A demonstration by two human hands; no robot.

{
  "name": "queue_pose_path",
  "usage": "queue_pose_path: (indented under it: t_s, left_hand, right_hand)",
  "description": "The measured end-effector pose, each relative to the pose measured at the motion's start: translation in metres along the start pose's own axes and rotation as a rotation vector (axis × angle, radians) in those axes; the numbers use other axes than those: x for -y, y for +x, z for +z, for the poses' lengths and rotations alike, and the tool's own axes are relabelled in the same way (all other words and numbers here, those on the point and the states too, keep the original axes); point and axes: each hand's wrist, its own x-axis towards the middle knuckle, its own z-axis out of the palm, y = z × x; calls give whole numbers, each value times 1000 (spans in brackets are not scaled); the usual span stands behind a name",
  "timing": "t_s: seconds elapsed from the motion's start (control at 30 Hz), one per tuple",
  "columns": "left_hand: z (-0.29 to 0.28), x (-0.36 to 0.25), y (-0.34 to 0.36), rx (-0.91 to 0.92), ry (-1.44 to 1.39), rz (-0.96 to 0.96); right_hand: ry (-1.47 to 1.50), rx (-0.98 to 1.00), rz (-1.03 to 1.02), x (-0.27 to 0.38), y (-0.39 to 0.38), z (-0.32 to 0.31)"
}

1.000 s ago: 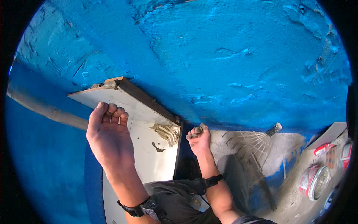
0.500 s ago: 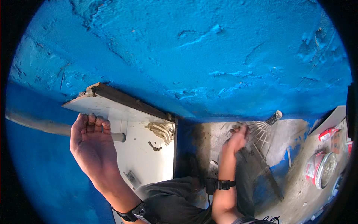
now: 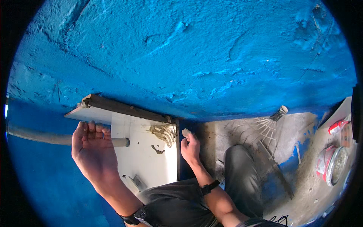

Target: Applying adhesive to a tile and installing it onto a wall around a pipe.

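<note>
My left hand (image 3: 94, 155) is raised palm up with its fingers bent, and nothing shows in the palm. Its fingertips are just below a white slab (image 3: 100, 115) with a dark grey front edge, set against the blue wall; whether they touch it I cannot tell. My right hand (image 3: 191, 149) pinches a small pale lump (image 3: 186, 132) between thumb and fingers. It is beside the right edge of a white panel (image 3: 151, 166), which carries a thick grey-beige smear of paste (image 3: 163, 135).
A grey pipe (image 3: 41, 134) passes behind my left hand. A small metal piece (image 3: 138, 182) lies on the panel. On the stained floor lie a fan rake (image 3: 270, 126) and a dark bar (image 3: 278, 176). A red-and-white bucket (image 3: 330, 165) and a red packet (image 3: 336, 127) stand right.
My right hand has swung left from above the floor by the rake to the panel's right edge, and the pale lump now shows in it. My left hand stays almost where it was.
</note>
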Motion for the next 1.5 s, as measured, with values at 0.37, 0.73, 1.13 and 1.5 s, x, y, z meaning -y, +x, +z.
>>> queue_pose_path:
  t_s: [0.37, 0.73, 1.13, 1.5]
  left_hand:
    - [-13, -4, 5, 69, -37, -42]
    - [-9, -3, 4, 18, -51, -16]
    - [-5, -2, 2, -110, -55, 45]
    - [-25, -1, 36, -167, 883, 535]
  right_hand:
    - [370, 93, 251, 43, 16, 75]
    - [-362, 93, -83, 84, 22, 96]
    - [-2, 372, -112, 155, 12, 44]
    - [248, 484, -489, 282, 16, 33]
